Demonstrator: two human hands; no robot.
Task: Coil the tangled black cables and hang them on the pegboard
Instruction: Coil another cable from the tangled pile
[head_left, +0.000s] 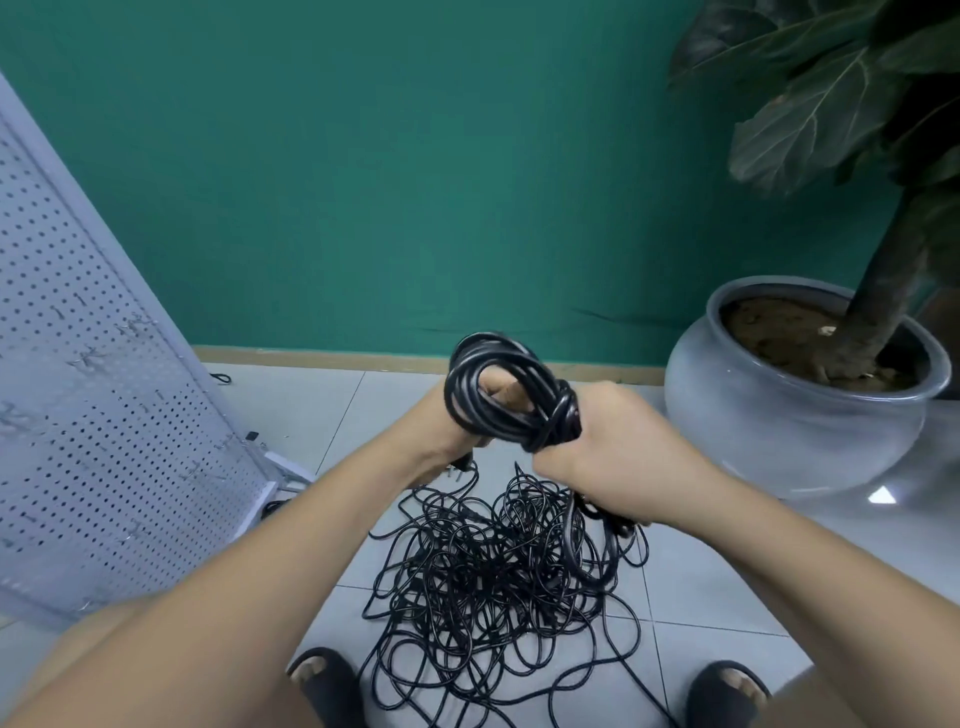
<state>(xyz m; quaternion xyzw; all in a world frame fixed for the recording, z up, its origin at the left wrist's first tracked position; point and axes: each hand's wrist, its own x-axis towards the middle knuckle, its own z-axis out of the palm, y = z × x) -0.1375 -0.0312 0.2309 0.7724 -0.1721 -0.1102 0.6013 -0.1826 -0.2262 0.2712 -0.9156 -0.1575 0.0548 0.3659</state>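
A white metal pegboard (104, 415), dotted with rows of small holes and thin wire hooks, leans at the left against the matte green wall (363, 182). The left hand (493, 392) is raised over the floor (727, 571) with its fingers curled inside the coil (550, 415), holding it. A plug (462, 465) dangles just under that wrist. The coil is a tight bundle of smooth, glossy black round cable, several loops thick, cinched by turns wrapped round its right end. The right hand (608, 441) grips that wrapped end with its fingers closed round it. A thicker strand loops down from beneath it. Below both hands, on pale glossy tiles, lies the pile (498, 571): thin black cable in a loose, knotted scribble of overlapping loops, spreading toward two black sandals (327, 680). At the right stands a round-bellied, glazed grey pot (779, 426) filled with brown soil, holding a plant (810, 119) with a rough trunk and broad, veined dark leaves.
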